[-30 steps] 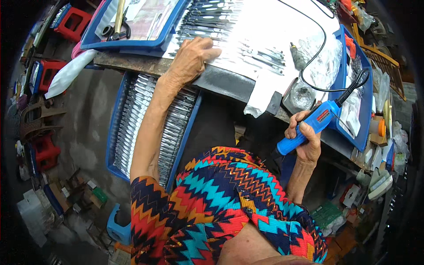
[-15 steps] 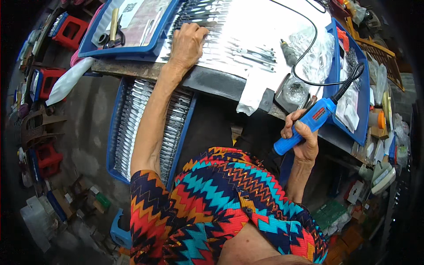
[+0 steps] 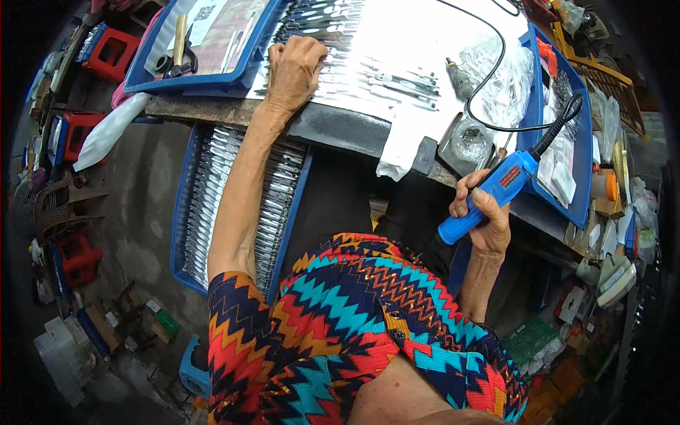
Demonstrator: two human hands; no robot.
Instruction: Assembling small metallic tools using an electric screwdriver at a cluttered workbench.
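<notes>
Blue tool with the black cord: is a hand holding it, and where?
Yes. The right hand has its grip around the lower handle of the blue tool. The left hand rests fisted on the white sheet.

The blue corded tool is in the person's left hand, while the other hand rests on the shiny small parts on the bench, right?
Not quite. The head view shows the blue corded tool gripped in the right hand, off the bench edge. It is the left hand that rests on the shiny small parts on the bench.
</notes>
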